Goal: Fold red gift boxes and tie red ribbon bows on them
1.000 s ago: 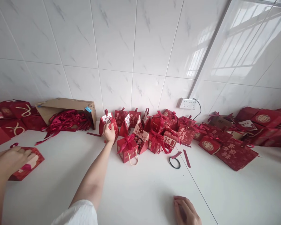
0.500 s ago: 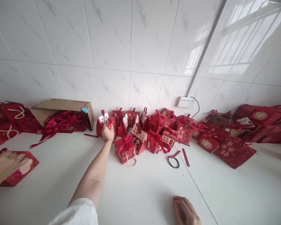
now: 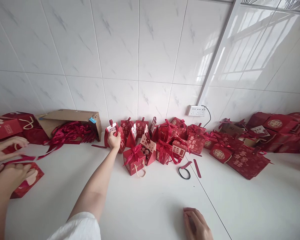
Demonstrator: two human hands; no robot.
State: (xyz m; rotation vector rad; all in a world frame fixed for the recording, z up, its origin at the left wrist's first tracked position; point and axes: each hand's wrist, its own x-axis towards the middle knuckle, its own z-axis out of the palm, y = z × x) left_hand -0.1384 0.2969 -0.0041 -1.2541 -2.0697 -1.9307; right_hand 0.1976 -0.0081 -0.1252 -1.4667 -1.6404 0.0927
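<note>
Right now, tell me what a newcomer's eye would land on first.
Probably the cluster of red gift boxes at mid-view, below the pale tiled wall, with the left hand grasping its leftmost box. Next comes the open cardboard box farther left, spilling red ribbons onto the white table.

Left hand [image 3: 114, 139] covers part of red box [image 3: 122, 141] it grips; I can't see all fingers. Bottom edge cuts off right hand [image 3: 197, 223], palm hidden from me. At left edge, co-worker's hand [image 3: 12, 176] partly hides ribboned box [image 3: 37, 172]. Dark speck [image 3: 194, 186] on table [image 3: 145, 210] too small to identify.
</note>
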